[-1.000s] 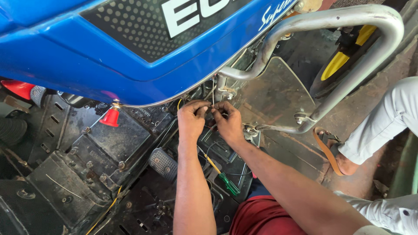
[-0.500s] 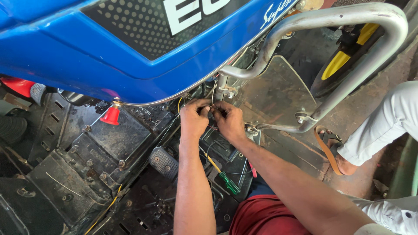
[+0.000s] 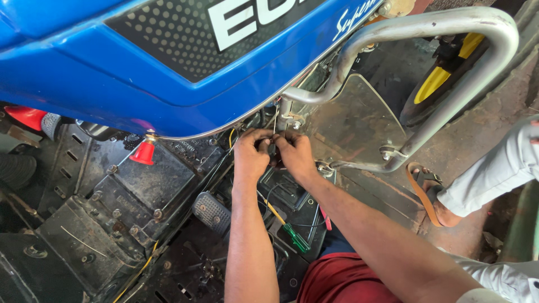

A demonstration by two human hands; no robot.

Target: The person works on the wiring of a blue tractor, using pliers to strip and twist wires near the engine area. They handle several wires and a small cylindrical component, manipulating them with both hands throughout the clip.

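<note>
Both my hands meet under the edge of a blue tractor hood (image 3: 168,62). My left hand (image 3: 251,155) and my right hand (image 3: 295,154) pinch thin wires (image 3: 274,122) together just below a small metal bracket (image 3: 289,119). What sits between the fingertips is too small to make out. A screwdriver (image 3: 287,225) with a yellow shaft and green handle lies on the dark platform below my forearms.
A curved grey metal guard rail (image 3: 449,33) runs over a dusty metal plate (image 3: 353,123). A ribbed foot pedal (image 3: 211,212) and a red cone-shaped knob (image 3: 144,150) sit left. Another person's sandalled foot (image 3: 432,196) and pale trouser leg stand at right.
My hands stay at the same spot on the wires, with only slight finger movement. The view has shifted a little.
</note>
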